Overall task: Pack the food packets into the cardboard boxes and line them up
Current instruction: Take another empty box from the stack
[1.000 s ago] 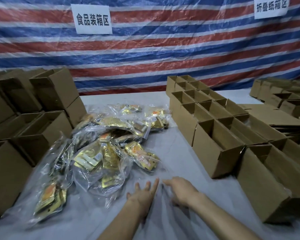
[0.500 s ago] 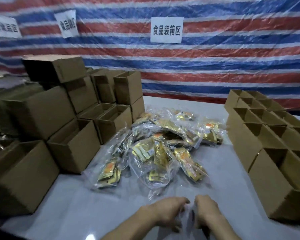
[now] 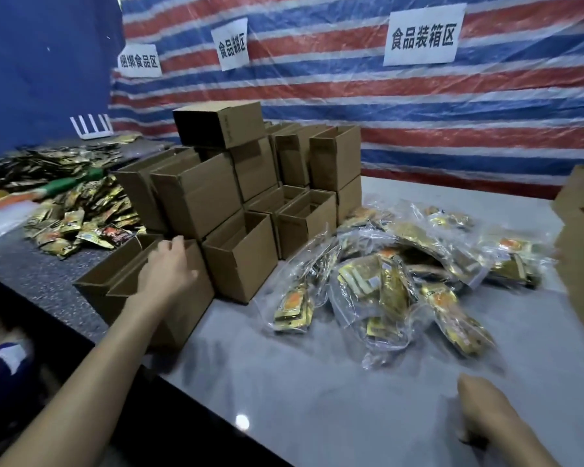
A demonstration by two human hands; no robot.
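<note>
Far left, the left hand (image 3: 167, 269) is out over the nearest open-topped brown cardboard box (image 3: 193, 308). Its fingers are spread across the far rim and its thumb hangs off to the right, so the grip is loose and open, not clamped on the card. That box sits at the left edge of the grey bench (image 3: 317, 382), and its long side seems to run away from the person toward the stack of brown cardboard boxes (image 3: 196, 197) just behind it.

Moving right, across a strip of bare bench, lies the heap of gold food packets in clear plastic bags (image 3: 391, 284), well apart from the box. The nearest bags trail toward the person.

Far right and low, the right hand (image 3: 486, 412) rests near the bench's front edge, knuckles up. Its fingers are tucked out of sight, so I cannot tell whether that grip is closed or holds anything.

The packets lie right of the box and beyond the right hand, which is the nearer hand to them. To my eye the left hand steadies or draws the box while the right reaches forward for a bag.
</note>
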